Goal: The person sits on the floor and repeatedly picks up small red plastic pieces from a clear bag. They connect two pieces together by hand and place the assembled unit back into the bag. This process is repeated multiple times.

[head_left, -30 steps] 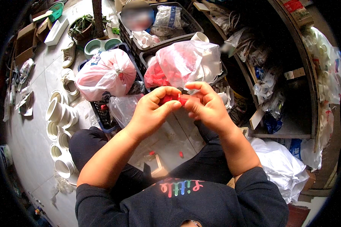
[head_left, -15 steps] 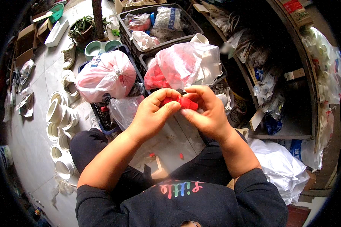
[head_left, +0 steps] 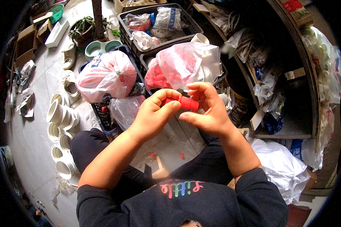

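Between my hands is a small red plastic fitting (head_left: 188,103), shaped like a short ribbed cylinder. My left hand (head_left: 157,110) grips its left end between thumb and bent fingers, which partly cover it. My right hand (head_left: 207,109) is open around the fitting's right end, its thumb and fingers apart. Just beyond my hands, a clear bag of red parts (head_left: 178,64) rests on a dark crate. A tied, pinkish-white plastic bag (head_left: 107,77) lies on another crate to the left.
White pipe fittings (head_left: 60,117) stand in rows on the tiled floor at left. Two small red pieces, one a red bit (head_left: 182,156), lie between my legs near a wood scrap (head_left: 161,170). A wooden shelf (head_left: 284,136) and a white sack (head_left: 278,166) are at right.
My right hand has loosened from the fitting, its thumb and fingers spreading apart. More of the red fitting shows now. My left hand keeps its grip in nearly the same place.
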Demonstrator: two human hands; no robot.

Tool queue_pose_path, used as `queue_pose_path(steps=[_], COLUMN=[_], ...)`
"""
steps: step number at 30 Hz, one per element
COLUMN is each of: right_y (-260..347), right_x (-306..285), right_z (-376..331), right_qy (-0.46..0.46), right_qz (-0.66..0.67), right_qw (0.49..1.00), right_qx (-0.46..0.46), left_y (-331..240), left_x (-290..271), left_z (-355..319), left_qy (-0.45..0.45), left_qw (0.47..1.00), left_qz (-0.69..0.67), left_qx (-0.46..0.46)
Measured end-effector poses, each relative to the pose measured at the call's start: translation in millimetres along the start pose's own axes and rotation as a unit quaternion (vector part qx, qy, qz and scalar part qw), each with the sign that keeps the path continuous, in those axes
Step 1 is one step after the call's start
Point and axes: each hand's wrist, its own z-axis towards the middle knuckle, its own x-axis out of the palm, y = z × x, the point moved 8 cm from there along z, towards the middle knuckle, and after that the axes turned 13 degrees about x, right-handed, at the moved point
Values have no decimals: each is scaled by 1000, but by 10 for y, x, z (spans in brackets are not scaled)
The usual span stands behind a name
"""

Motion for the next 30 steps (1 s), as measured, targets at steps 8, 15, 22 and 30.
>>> queue_pose_path(steps=[8,15,22,30], right_y=[-263,-285,-24,19], right_x=[74,130,14,-14], right_z=[-7,-74,-70,-42], right_qy=[46,86,-39,-36], right_qz=[159,284,2,-13], right_qw=[968,901,999,998], right_qx=[187,317,-22,-51], left_y=[42,57,63,80], left_x=[-19,0,-1,12], left_z=[-16,-12,-15,-5], left_qy=[-1,6,4,3], left_qw=[1000,999,999,999], left_qz=[-11,-34,-33,-34], left_qx=[-10,-17,-43,-25])
